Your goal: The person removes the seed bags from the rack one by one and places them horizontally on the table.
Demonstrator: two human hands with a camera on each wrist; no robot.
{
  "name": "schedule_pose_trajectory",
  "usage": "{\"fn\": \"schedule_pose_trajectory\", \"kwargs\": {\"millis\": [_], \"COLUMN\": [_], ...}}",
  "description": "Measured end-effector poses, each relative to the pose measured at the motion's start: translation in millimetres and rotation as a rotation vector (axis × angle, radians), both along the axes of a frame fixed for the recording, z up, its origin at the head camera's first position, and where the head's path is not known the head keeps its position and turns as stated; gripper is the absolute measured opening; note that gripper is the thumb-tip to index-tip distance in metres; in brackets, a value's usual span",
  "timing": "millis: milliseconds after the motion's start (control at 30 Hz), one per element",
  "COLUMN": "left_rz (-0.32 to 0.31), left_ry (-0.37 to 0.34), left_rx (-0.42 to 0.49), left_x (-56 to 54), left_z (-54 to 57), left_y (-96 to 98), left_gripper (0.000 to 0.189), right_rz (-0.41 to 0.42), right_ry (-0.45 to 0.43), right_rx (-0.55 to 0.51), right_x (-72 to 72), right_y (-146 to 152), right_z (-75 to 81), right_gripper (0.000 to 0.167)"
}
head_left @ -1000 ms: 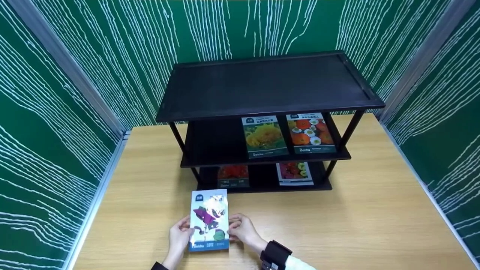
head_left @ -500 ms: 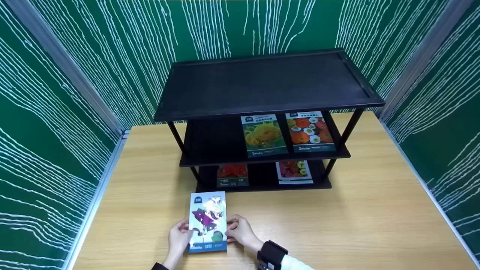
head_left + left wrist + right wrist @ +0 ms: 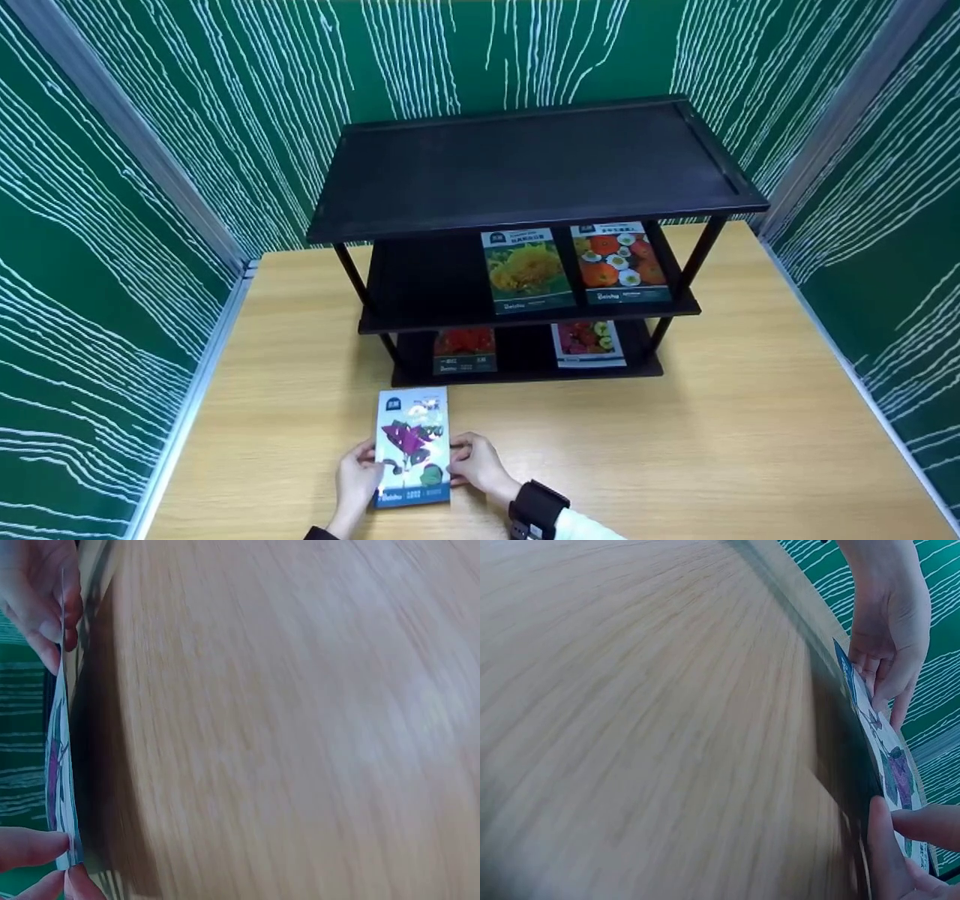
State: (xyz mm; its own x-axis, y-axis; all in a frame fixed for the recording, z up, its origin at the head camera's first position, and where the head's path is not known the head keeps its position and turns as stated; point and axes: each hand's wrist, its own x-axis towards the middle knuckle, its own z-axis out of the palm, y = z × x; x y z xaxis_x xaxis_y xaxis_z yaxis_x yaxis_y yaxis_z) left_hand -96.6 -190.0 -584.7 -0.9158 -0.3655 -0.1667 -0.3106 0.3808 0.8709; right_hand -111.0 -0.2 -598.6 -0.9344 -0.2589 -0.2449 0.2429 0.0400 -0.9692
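A light blue seed packet [image 3: 412, 450] with a purple flower picture is held face up over the table in the head view. My left hand [image 3: 356, 478] pinches its left edge, thumb on the face and fingers beneath. On the opposite edge my right hand [image 3: 480, 466] pinches it the same way. Seen nearly edge-on in the left wrist view, the packet [image 3: 61, 772] casts a shadow on the wood beside it. The right wrist view has the packet [image 3: 889, 757] tilted between both hands.
Behind the packet stands a black three-tier shelf [image 3: 540, 172]. Its middle tier bears a yellow-flower packet [image 3: 529, 270] and an orange-flower packet [image 3: 621, 264]. On the bottom tier lie a red-flower packet [image 3: 465, 351] and a white-bordered packet [image 3: 587, 345]. Green walls [image 3: 480, 60] enclose the table [image 3: 712, 450].
Both hands have brought the packet slightly toward me and to the left, and the glare on its face has shrunk. The grip on both edges stays the same.
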Motion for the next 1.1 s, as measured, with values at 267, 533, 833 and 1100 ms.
{"fn": "schedule_pose_trajectory", "kwargs": {"millis": [267, 533, 833, 1100], "left_rz": [-0.023, -0.006, -0.011, -0.01], "left_ry": [0.034, 0.037, 0.046, 0.022], "left_rx": [-0.039, -0.042, -0.066, -0.072], "left_x": [1.7, 2.1, 1.2, -1.3], "left_z": [-2.8, -5.8, -6.1, -4.4], "left_y": [0.8, 1.5, 2.0, 2.0], "left_gripper": [0.043, 0.044, 0.041, 0.04], "right_rz": [0.013, 0.012, 0.022, 0.05], "right_ry": [0.054, 0.061, 0.016, 0.052], "right_rx": [0.03, 0.052, 0.052, 0.036], "right_x": [1.7, 1.5, 0.6, 0.0], "right_y": [0.6, -0.9, -1.0, 7.0], "right_z": [-0.5, -1.8, -0.2, 4.2], "right_gripper": [0.036, 0.035, 0.038, 0.034]}}
